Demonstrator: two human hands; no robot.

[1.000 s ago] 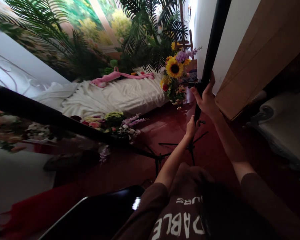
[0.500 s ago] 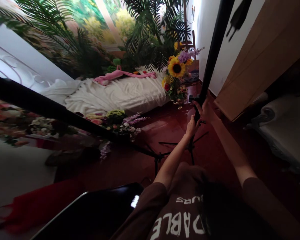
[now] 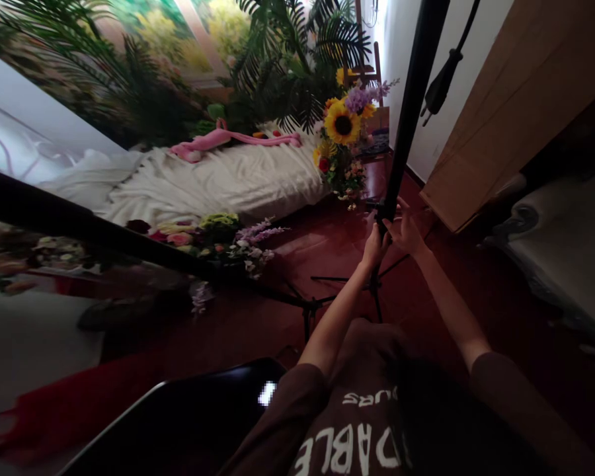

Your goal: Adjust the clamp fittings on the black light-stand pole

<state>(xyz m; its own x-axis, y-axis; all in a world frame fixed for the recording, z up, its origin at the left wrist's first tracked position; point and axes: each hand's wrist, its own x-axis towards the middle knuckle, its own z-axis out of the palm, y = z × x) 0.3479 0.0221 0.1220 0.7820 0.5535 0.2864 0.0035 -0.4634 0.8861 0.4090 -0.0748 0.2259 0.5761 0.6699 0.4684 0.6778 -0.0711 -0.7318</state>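
Note:
A black light stand leans slightly to the right in front of me, its pole rising past the top edge. My left hand is wrapped round the pole low down, just under a dark clamp collar. Right beside the collar is my right hand, its thumb and fingers apart; whether a fingertip touches the pole is unclear. Below, the stand's thin tripod legs spread over the dark red floor.
A second black stand crosses at left. Near it are artificial flowers and a white-draped bed with a pink plush toy. Sunflowers stand ahead. A dangling plug and a brown board are at right.
My right hand's fingers have loosened from around the pole and spread apart. Both hands sit slightly lower left in view. The plug has swung down into fuller view.

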